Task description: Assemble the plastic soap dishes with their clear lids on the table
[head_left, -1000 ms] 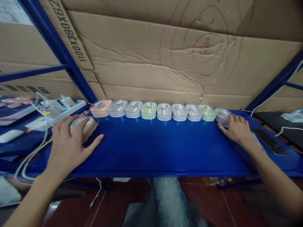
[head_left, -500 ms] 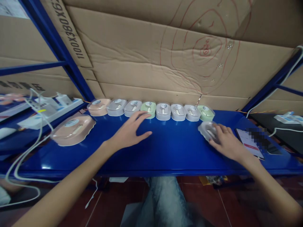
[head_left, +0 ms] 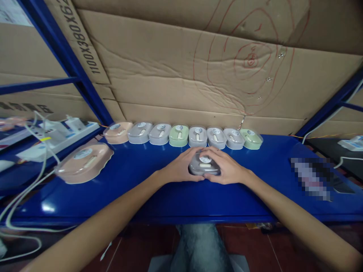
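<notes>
Both hands meet at the middle of the blue shelf [head_left: 136, 196] around one grey mouse in a clear blister pack [head_left: 204, 165]. My left hand [head_left: 181, 166] cups its left side and my right hand [head_left: 227, 168] cups its right side. Behind them, a row of several packed mice [head_left: 181, 135] in pink, grey and green lines the back edge against the cardboard. A larger-looking pink packed mouse [head_left: 84, 160] lies apart at the left, closer to me.
Cardboard sheets [head_left: 184, 75] form the back wall between blue uprights. White power strips and cables [head_left: 51, 136] sit on the left shelf. A phone with a blurred screen [head_left: 312, 177] lies at the right. My knee shows below the shelf edge.
My right hand slid the grey packed mouse from the right end to the middle. My left hand left the pink pack and came across to join it on the grey one.
</notes>
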A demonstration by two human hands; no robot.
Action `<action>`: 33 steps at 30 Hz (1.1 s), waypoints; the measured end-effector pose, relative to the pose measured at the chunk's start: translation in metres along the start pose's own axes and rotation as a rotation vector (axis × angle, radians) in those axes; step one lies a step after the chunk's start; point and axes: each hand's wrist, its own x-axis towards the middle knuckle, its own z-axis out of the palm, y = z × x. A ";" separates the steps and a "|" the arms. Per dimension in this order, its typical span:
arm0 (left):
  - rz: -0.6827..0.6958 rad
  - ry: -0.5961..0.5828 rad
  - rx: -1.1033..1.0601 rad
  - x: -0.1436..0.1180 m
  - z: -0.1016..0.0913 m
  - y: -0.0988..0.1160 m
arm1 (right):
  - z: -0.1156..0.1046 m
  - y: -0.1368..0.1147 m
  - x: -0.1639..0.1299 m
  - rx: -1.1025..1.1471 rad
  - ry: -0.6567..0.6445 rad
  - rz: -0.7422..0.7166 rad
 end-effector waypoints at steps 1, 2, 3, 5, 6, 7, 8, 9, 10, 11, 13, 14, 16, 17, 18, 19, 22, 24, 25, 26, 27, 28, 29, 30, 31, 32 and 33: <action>-0.011 0.007 0.012 -0.001 -0.001 0.002 | 0.004 0.003 0.000 0.002 0.044 0.008; -0.022 0.006 0.020 -0.001 -0.002 0.004 | 0.008 0.005 -0.002 0.005 0.082 0.021; -0.034 0.002 0.023 -0.001 -0.003 0.006 | 0.011 0.007 -0.004 0.013 0.112 0.037; -0.059 -0.007 0.023 -0.001 -0.004 0.011 | 0.014 0.010 -0.008 0.045 0.139 0.060; -0.074 -0.010 0.021 -0.001 -0.004 0.012 | 0.014 0.011 -0.009 0.065 0.144 0.061; -0.088 -0.012 0.020 -0.001 -0.004 0.013 | 0.014 0.012 -0.011 0.084 0.150 0.057; -0.099 -0.013 0.022 -0.001 -0.004 0.013 | 0.014 0.014 -0.011 0.101 0.156 0.051; -0.108 -0.013 0.023 -0.001 -0.004 0.012 | 0.014 0.015 -0.012 0.117 0.158 0.046; -0.110 -0.015 0.024 -0.001 -0.004 0.011 | 0.015 0.016 -0.011 0.129 0.160 0.045; -0.109 -0.015 0.023 -0.001 -0.004 0.009 | 0.015 0.016 -0.011 0.135 0.166 0.049; -0.102 -0.012 0.017 -0.001 -0.003 0.006 | 0.017 0.017 -0.010 0.143 0.179 0.058; -0.099 -0.012 0.011 -0.001 -0.003 0.005 | 0.018 0.016 -0.009 0.148 0.190 0.061; -0.091 -0.013 0.003 -0.002 -0.003 0.003 | 0.017 0.016 -0.008 0.157 0.222 0.061; -0.088 -0.011 0.003 -0.002 -0.003 0.002 | 0.015 0.016 -0.008 0.156 0.246 0.062; -0.088 -0.010 0.005 -0.003 -0.004 0.002 | 0.011 0.017 -0.008 0.152 0.275 0.067; -0.095 -0.012 0.009 -0.003 -0.005 0.002 | 0.005 0.019 -0.009 0.145 0.307 0.078; -0.140 -0.042 0.020 -0.005 -0.012 0.002 | -0.022 0.028 -0.015 0.130 0.373 0.144; -0.159 -0.068 0.035 -0.005 -0.019 0.001 | -0.043 0.037 -0.021 0.128 0.314 0.210; -0.159 -0.079 0.050 -0.006 -0.022 0.001 | -0.052 0.041 -0.024 0.120 0.264 0.244; -0.153 -0.087 0.071 -0.006 -0.026 0.001 | -0.060 0.044 -0.028 0.114 0.211 0.271; -0.145 -0.091 0.095 -0.006 -0.030 0.000 | -0.065 0.048 -0.031 0.109 0.154 0.291; -0.133 -0.095 0.120 -0.006 -0.033 0.000 | -0.069 0.051 -0.033 0.102 0.101 0.305; -0.119 -0.098 0.144 -0.006 -0.036 0.000 | -0.071 0.053 -0.036 0.093 0.052 0.314; -0.105 -0.100 0.162 -0.006 -0.038 0.000 | -0.072 0.055 -0.037 0.082 0.006 0.321; -0.091 -0.101 0.175 -0.005 -0.040 0.000 | -0.072 0.057 -0.039 0.068 -0.032 0.327; -0.077 -0.106 0.182 -0.005 -0.041 0.000 | -0.070 0.059 -0.040 0.051 -0.061 0.332; -0.066 -0.110 0.187 -0.005 -0.041 0.001 | -0.069 0.060 -0.040 0.032 -0.080 0.334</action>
